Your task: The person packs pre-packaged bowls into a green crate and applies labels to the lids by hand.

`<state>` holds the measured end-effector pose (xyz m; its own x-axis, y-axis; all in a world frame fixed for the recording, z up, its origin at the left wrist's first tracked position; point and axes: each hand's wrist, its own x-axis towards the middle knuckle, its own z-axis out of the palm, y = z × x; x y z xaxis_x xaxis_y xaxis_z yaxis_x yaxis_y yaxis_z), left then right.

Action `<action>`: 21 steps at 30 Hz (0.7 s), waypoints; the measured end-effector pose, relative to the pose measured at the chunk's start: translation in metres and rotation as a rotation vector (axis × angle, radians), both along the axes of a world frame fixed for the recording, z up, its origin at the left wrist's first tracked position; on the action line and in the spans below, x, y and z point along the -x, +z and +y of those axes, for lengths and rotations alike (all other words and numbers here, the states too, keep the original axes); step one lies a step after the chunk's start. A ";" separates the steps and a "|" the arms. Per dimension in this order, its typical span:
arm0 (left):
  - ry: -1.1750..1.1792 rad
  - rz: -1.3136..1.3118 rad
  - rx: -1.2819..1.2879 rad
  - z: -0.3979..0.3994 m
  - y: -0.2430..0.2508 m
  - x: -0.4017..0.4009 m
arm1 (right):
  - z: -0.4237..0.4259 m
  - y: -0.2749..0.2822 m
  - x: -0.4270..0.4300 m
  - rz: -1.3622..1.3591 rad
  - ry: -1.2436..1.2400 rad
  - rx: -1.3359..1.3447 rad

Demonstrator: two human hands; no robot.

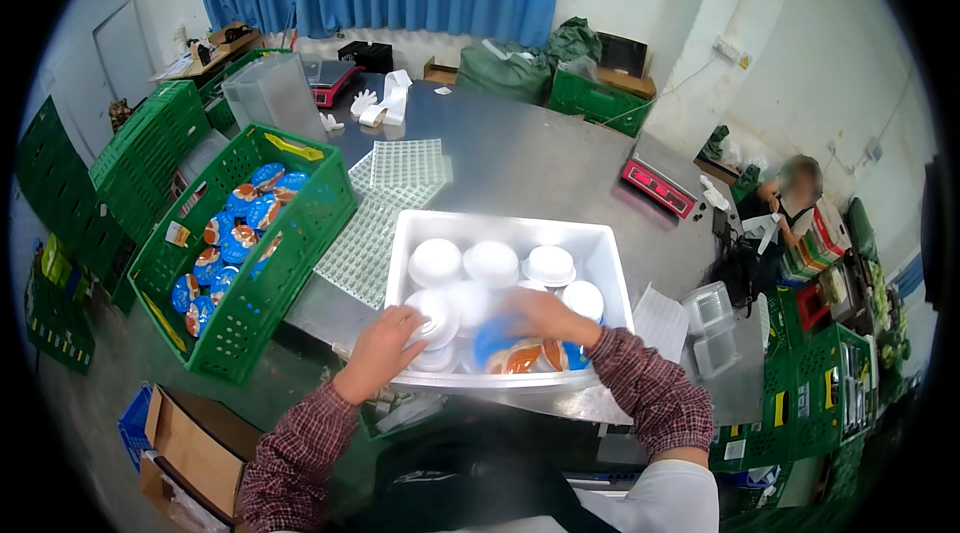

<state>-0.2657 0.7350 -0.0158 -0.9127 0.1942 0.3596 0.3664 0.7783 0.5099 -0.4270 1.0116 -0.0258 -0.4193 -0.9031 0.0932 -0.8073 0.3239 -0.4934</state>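
Observation:
A white foam box (510, 381) stands before me on the steel table, holding several upturned white plastic cups (490, 264). My left hand (384, 347) is at its near left corner, fingers and thumb about the side of a white cup (433, 315). Blurred by motion, my right hand (551, 317) is over the near right part of the box. Just under it lie cups with blue-and-brown printed film lids (525, 356); whether its fingers hold one is hidden by the blur.
Left of the box, a green plastic crate (300, 274) contains several blue-lidded cups (240, 244). Sticker sheets (409, 164) lie on the steel table (517, 150). A red scale (658, 184) and clear plastic containers (709, 326) are to the right. Another person (799, 203) sits at far right.

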 end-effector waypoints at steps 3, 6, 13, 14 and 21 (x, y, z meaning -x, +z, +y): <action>0.003 0.014 0.010 0.000 -0.002 0.011 | -0.008 0.048 -0.014 0.027 0.015 -0.141; 0.039 0.072 -0.064 0.009 0.001 0.012 | -0.012 0.055 -0.050 0.367 0.108 -0.011; 0.583 0.119 -0.511 -0.061 -0.055 -0.060 | 0.048 0.021 -0.011 0.308 -0.368 0.000; 0.625 0.056 -0.591 -0.075 -0.086 -0.079 | 0.061 0.000 0.002 0.318 -0.337 -0.095; 0.675 -0.483 -0.805 -0.093 -0.283 -0.196 | 0.058 0.041 -0.007 -0.035 -0.420 -0.255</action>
